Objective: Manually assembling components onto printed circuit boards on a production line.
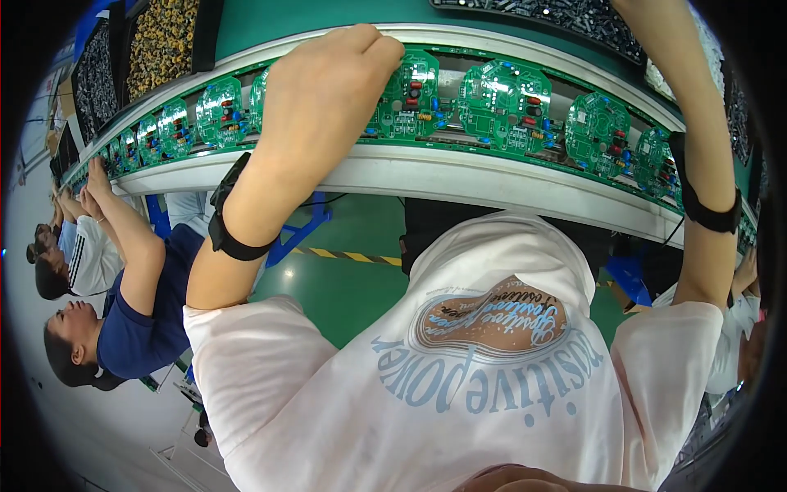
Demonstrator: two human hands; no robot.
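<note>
My left hand (332, 94) is above the conveyor line, back upward and fingers curled down, over a row of green circuit boards. Whatever its fingertips hold or touch is hidden under the hand. Just right of it lies a circuit board (410, 92) with red, blue and black components; another circuit board (506, 98) follows. My right hand (652, 20) reaches up over the far side of the line, near a tray of dark small parts (566, 18). The upper picture edge cuts it off, and its fingers do not show. Black bands circle both wrists.
Pale metal rails (508, 176) edge the line, curving away on both sides. Beyond it are a bin of yellow-brown components (162, 49), a bin of dark parts (94, 82) and some white parts (709, 61). At left, a person in dark blue (152, 279) works at the same line.
</note>
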